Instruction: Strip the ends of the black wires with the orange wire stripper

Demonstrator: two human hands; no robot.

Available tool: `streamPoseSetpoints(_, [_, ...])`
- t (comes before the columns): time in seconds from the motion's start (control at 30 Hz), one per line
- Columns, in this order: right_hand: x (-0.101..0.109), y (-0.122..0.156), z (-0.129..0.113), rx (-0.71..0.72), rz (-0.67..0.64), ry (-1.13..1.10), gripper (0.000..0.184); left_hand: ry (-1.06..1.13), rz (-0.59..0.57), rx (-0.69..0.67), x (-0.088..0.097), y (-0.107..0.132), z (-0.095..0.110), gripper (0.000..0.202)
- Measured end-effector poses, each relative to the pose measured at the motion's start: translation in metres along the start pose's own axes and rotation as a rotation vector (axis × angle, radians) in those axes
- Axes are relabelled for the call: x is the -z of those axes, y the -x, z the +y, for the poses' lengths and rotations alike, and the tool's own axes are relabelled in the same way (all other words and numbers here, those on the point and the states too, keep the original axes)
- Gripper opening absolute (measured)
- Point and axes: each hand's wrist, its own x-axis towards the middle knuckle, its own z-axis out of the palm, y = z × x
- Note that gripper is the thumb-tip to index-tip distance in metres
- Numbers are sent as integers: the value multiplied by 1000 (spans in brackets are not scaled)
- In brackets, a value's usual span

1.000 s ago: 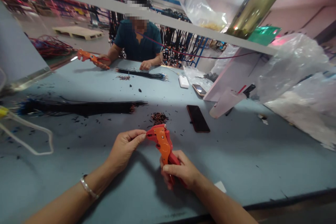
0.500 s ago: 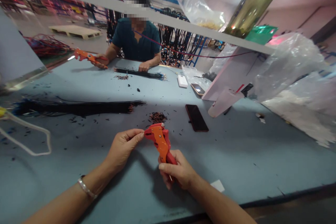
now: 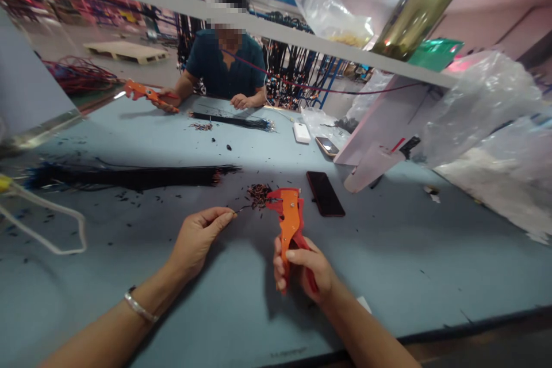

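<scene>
My left hand (image 3: 207, 233) pinches a thin dark wire (image 3: 242, 208) between thumb and fingertips; its end sticks out to the right. Wrapped round the handles of an orange and red wire stripper (image 3: 290, 213) is my right hand (image 3: 304, 267). The stripper stands nearly upright, its jaws facing left, apart from the wire tip. Behind the jaws lies a small pile of wire scraps (image 3: 257, 194). A long bundle of black wires (image 3: 142, 177) stretches across the table to the left, beyond my left hand.
A dark phone (image 3: 325, 194) lies right of the stripper. Across the table (image 3: 409, 259) a co-worker (image 3: 226, 66) holds another orange wire stripper (image 3: 149, 94) by a smaller wire bundle (image 3: 233, 120). A white loop (image 3: 71, 252) is at left, plastic bags (image 3: 478, 103) at right.
The stripper has moved right and turned more upright, away from my left fingertips, and its handles have spread. The wire's end now shows. The co-worker's free hand has lifted off the small bundle.
</scene>
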Motion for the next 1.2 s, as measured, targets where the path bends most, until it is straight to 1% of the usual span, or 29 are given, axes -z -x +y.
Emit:
streamPoseSetpoints(0.13, [-6, 0, -3, -47, -107, 25, 33, -52, -8, -44, -2, 3, 3, 26])
streamPoseSetpoints(0.27, [-7, -2, -2, -74, -119, 114, 36, -92, -9, -83, -4, 7, 8, 27])
streamPoseSetpoints(0.37, [-6, 0, -5, -42, -128, 256, 38, -118, -3, -105, -3, 8, 9, 26])
streamPoseSetpoints(0.43, [-6, 3, -10, 47, -96, 493, 34, -106, -7, -116, -3, 8, 7, 25])
streamPoseSetpoints(0.53, [-8, 7, -16, 275, 79, 980, 29, -33, -23, -77, -4, 7, 2, 26])
streamPoseSetpoints(0.57, [-8, 7, -16, 352, 129, 1108, 31, 6, -30, -53, -5, 7, 0, 27])
streamPoseSetpoints(0.63, [-8, 6, -14, 479, 178, 1265, 38, 88, -43, -6, -6, 6, -2, 30])
streamPoseSetpoints(0.73, [-4, 1, -7, 618, 207, 1409, 45, 170, -62, 27, -8, 7, -3, 31])
streamPoseSetpoints(0.87, [1, -4, -1, 779, 262, 1623, 43, 177, -144, 34, -9, 11, 0, 28])
streamPoseSetpoints(0.93, [2, -5, -1, 875, 253, 1672, 44, 177, -190, 41, -10, 14, 1, 24])
streamPoseSetpoints(1.0, [1, -6, -1, 952, 228, 1686, 45, 171, -205, 51, -11, 16, 1, 18])
streamPoseSetpoints(1.07, [0, -7, -1, 982, 209, 1697, 45, 151, -209, 62, -12, 17, 1, 14])
streamPoseSetpoints(1.2, [-3, -10, 0, 944, 191, 1725, 46, 131, -235, 66, -13, 17, 0, 13])
